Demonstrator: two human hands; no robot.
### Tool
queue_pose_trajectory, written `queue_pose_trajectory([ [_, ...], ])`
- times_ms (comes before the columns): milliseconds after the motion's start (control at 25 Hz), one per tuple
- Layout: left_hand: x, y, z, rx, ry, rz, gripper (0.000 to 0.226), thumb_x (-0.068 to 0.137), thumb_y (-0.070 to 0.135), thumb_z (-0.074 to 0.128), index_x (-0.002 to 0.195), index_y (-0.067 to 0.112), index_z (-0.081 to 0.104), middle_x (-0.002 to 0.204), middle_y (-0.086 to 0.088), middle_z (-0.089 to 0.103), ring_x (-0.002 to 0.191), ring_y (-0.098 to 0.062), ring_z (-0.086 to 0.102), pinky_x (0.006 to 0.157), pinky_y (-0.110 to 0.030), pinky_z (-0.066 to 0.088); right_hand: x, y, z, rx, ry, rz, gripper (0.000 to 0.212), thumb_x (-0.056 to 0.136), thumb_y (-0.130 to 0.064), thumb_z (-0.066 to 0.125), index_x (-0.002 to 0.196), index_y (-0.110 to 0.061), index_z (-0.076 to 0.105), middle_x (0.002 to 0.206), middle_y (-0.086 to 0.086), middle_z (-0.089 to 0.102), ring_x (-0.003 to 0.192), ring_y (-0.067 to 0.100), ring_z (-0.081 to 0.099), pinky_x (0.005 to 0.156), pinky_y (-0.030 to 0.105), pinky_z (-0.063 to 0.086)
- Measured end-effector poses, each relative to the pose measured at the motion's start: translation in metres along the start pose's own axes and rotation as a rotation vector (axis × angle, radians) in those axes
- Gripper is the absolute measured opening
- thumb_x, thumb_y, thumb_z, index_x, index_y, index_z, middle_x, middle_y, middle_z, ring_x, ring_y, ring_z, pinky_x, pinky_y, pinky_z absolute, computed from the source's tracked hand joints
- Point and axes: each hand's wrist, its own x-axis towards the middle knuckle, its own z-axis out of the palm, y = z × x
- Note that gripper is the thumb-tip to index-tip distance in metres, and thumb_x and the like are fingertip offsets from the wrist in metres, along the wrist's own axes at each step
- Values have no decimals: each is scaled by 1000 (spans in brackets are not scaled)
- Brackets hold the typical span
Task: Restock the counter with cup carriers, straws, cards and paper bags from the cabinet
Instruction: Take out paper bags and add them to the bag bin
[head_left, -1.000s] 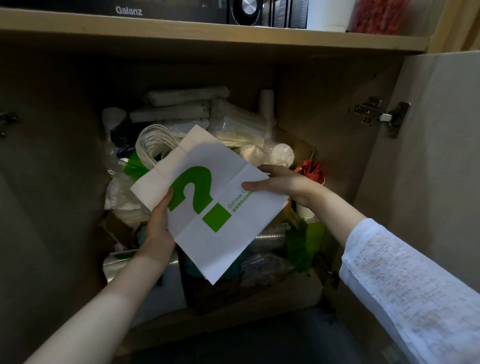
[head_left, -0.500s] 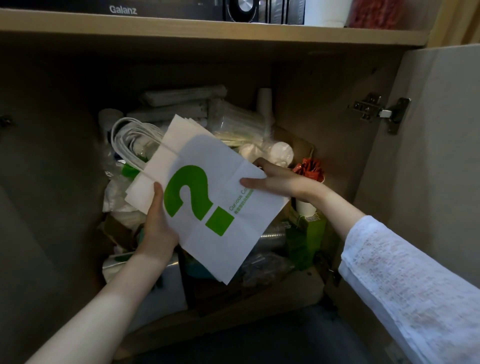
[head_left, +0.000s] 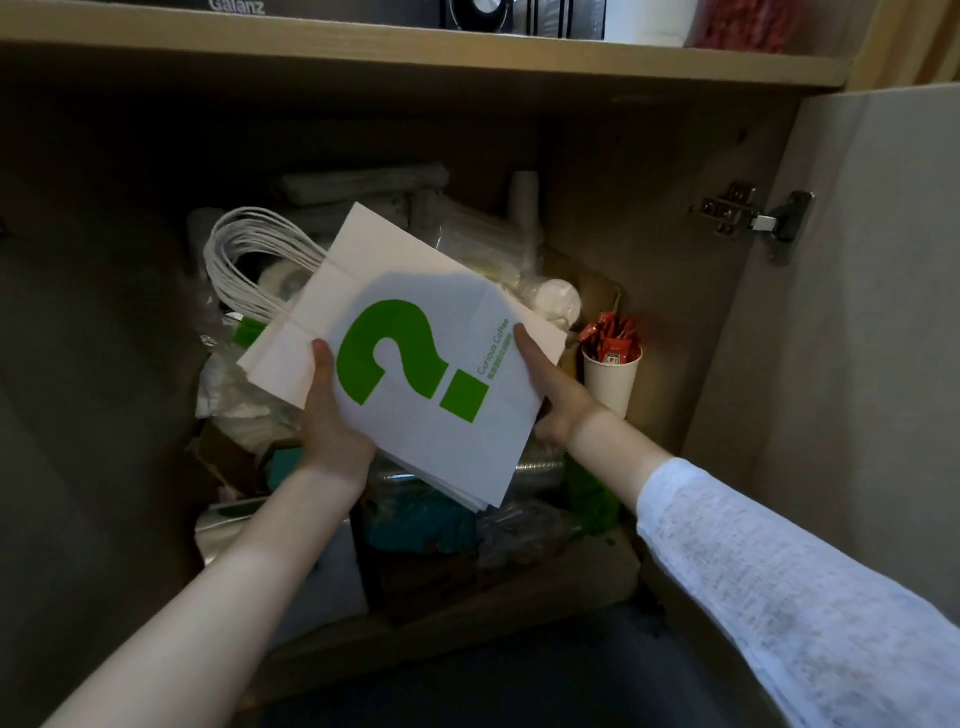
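handles (head_left: 249, 265): white loops, fanned out at the stack's upper left, over the clutter.
left hand (head_left: 332, 415): gripped the stack's left edge, thumb lying on the printed face, fingers hidden beneath.
paper bags (head_left: 415, 364): flat white stack, green question mark uppermost, held tilted in front of the open cabinet (head_left: 623, 156), above its contents.
right hand (head_left: 556, 395): clamped on the stack's right edge, thumb on top.
paper cup (head_left: 610, 382): upright just right of the stack, holding red sachets (head_left: 610, 338).
door (head_left: 857, 312): stood open.
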Motion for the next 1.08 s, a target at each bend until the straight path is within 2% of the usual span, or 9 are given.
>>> queue_pose_trajectory([
  [200, 7, 4, 5, 139, 31, -93, 42, 96, 42, 53, 128, 18, 61, 126, -10, 66, 116, -29, 62, 97, -51, 50, 2, -1, -2, 37, 68, -112, 50, 95, -41, 58, 135, -12, 57, 135, 14, 61, 121, 31, 60, 99, 47, 48],
  [280, 9, 9, 4, 135, -39, -78, 33, 98, 39, 50, 115, 19, 69, 114, -6, 73, 103, -23, 69, 82, -41, 59, 3, -9, -9, 55, 84, -172, 50, 94, -40, 60, 137, -15, 57, 134, 13, 62, 124, 32, 58, 105, 50, 45],
  [360, 12, 14, 0, 160, -65, -23, 38, 100, 42, 44, 122, 19, 65, 104, 1, 76, 96, -15, 72, 74, -32, 60, 3, -12, -12, 76, 94, -230, 49, 93, -38, 63, 137, -17, 58, 133, 12, 63, 123, 33, 59, 106, 53, 45],
  [440, 14, 16, -6, 163, -45, 32, 47, 99, 47, 44, 136, 20, 54, 118, 0, 72, 109, -18, 68, 88, -37, 56, 3, -7, -13, 83, 48, -259, 50, 93, -37, 62, 138, -16, 56, 135, 14, 61, 125, 35, 58, 107, 55, 43],
  [520, 15, 9, -13, 141, -47, 44, 52, 98, 53, 42, 139, 24, 52, 133, -4, 63, 123, -26, 58, 103, -48, 46, 6, 0, -13, 87, -27, -265, 52, 94, -35, 60, 141, -15, 52, 138, 16, 58, 128, 36, 55, 109, 57, 40],
  [600, 16, 2, -17, 139, -32, 38, 54, 96, 58, 39, 140, 28, 51, 135, -3, 61, 126, -27, 56, 107, -52, 41, 9, 2, -13, 77, -47, -256, 51, 94, -33, 61, 141, -14, 52, 137, 16, 59, 127, 36, 55, 109, 57, 40],
  [760, 21, -2, -14, 84, 33, -10, 56, 95, 60, 38, 140, 29, 50, 134, -3, 62, 124, -28, 57, 106, -53, 42, 14, 1, -16, 49, -3, -226, 49, 93, -35, 63, 137, -15, 56, 131, 13, 64, 122, 33, 60, 106, 55, 44],
  [960, 15, -2, 6, 42, 142, -125, 48, 96, 56, 40, 132, 28, 57, 128, -3, 66, 109, -22, 66, 89, -44, 53, 3, -7, -26, 60, 77, -98, 49, 90, -38, 67, 133, -17, 60, 128, 10, 66, 118, 30, 63, 102, 51, 48],
  [1080, 8, 3, 26, 57, 183, -177, 49, 98, 55, 33, 134, 28, 52, 131, -3, 63, 112, -24, 63, 93, -42, 51, -10, -26, -26, 35, 198, -50, 50, 85, -37, 73, 129, -16, 63, 122, 10, 70, 112, 30, 67, 98, 48, 52],
])
